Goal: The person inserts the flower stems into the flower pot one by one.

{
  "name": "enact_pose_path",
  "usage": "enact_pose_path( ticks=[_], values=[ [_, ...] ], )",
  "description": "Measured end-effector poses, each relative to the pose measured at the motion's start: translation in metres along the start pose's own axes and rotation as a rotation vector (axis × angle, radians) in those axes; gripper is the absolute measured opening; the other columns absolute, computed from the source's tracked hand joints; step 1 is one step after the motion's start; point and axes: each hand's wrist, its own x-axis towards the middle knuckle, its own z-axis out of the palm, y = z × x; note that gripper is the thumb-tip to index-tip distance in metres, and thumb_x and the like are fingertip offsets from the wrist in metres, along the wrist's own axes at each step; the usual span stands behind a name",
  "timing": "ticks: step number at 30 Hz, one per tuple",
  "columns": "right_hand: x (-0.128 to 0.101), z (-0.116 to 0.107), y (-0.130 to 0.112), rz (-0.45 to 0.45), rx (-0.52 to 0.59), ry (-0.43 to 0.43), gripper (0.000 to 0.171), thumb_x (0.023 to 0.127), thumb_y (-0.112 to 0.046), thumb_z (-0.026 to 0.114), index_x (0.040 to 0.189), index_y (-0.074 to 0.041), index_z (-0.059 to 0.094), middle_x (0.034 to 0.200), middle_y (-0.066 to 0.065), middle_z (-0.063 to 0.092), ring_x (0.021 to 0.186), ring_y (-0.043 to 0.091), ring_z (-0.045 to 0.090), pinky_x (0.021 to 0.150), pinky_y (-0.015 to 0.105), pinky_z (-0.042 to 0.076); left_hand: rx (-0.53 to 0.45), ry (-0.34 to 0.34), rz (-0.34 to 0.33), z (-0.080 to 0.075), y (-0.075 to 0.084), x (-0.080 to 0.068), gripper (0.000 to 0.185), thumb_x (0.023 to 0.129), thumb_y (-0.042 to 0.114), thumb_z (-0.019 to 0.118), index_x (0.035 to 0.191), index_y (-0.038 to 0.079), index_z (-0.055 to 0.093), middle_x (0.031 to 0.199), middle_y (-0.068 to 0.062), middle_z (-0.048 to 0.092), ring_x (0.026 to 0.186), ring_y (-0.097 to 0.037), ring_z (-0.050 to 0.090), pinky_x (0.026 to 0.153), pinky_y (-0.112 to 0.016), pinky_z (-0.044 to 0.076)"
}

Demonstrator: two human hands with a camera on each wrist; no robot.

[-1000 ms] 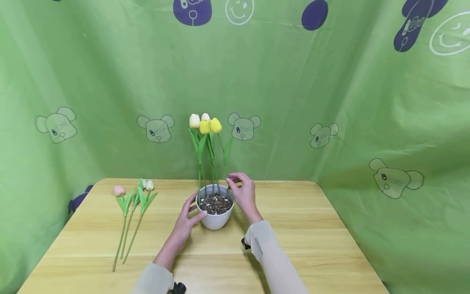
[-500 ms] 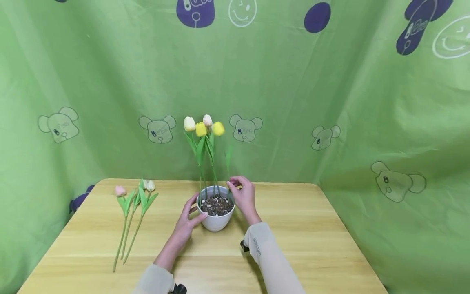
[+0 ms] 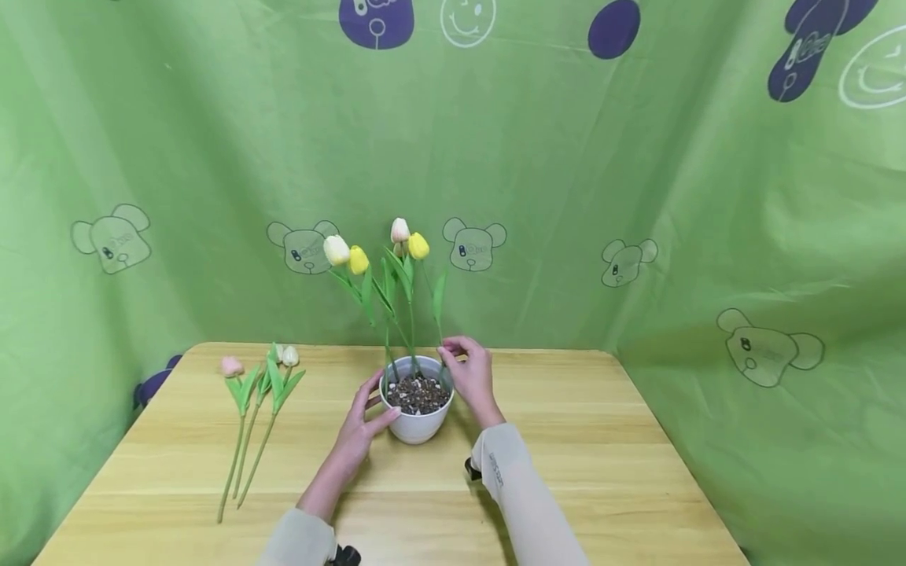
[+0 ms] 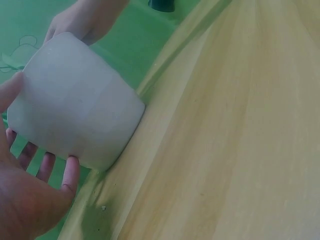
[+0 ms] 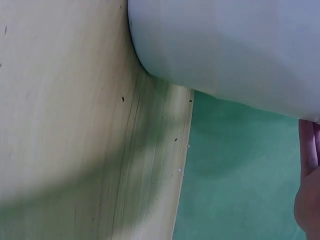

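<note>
Near the far edge of the desk, the fingers of my left hand cup a smooth, tapering white pot; the cream tulip and yellow tulip have swung left, parting from the other blooms, while my right hand pinches one slim stem above coarse, gritty soil.

Sheets of bright green, softly creased fabric hang as walls at the back and on both sides. Dark-outlined cartoon bear heads run across them in a loose row, with deep purple rounded shapes and white line-drawn smiley faces higher up. A pale yellow wood-grain tabletop reaches close to the back sheet; whether they touch is hard to tell. A faint sheen brightens the right-hand folds.
</note>
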Motion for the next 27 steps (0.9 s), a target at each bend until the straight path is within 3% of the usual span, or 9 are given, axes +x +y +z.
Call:
enact_pose_path(
  ticks=[18,22,27],
  values=[
    [-0.0010,0.0041,0.0014,0.016,0.040,0.020,0.016,0.088,-0.004,0.080,0.102,0.001,0.077,0.096,0.015,0.077,0.087,0.028,0.071,0.072,0.024,0.063,-0.025,0.002,0.017,0.0002,-0.0010,0.0008,0.079,0.093,0.027,0.074,0.161,0.032,0.034,0.167,-0.007,0.034,0.147,-0.039,0.039,0.114,-0.065,0.039],
    [-0.0008,0.0046,0.0022,0.019,0.041,0.024,0.017,0.088,-0.005,0.080,0.103,0.002,0.077,0.096,0.015,0.077,0.087,0.028,0.071,0.072,0.023,0.063,-0.015,0.006,0.018,0.0005,-0.0010,0.0009,0.080,0.093,0.028,0.075,0.161,0.029,0.033,0.168,-0.008,0.031,0.148,-0.040,0.037,0.115,-0.066,0.038],
    [-0.0011,0.0048,0.0032,0.012,0.041,0.029,0.018,0.088,-0.005,0.080,0.103,0.003,0.077,0.096,0.015,0.077,0.086,0.027,0.071,0.071,0.023,0.063,0.008,0.021,-0.003,0.0015,-0.0018,0.0000,0.081,0.092,0.032,0.076,0.161,0.033,0.034,0.167,-0.008,0.033,0.148,-0.039,0.038,0.116,-0.069,0.034]
  ],
)
